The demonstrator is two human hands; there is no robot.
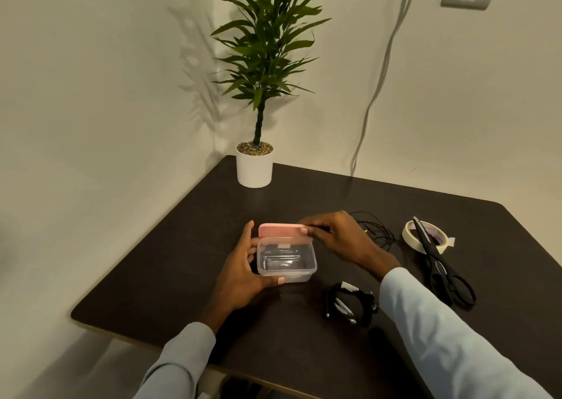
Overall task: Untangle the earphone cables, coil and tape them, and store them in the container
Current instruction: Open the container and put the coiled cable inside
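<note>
A small clear plastic container (286, 272) stands in the middle of the dark table. My left hand (243, 269) grips its left side, thumb along the front wall. Its pink lid (281, 231) is tilted up along the back edge, and my right hand (337, 234) pinches the lid's right end. A coiled black earphone cable (349, 304) with a strip of white tape lies to the right of the container, by my right sleeve. A loose tangle of black cable (377, 228) lies behind my right hand.
A roll of masking tape (410, 234) sits at the right with black scissors (441, 268) lying across it. A potted plant (254, 167) stands at the table's back corner. A grey cord (374, 94) hangs down the wall.
</note>
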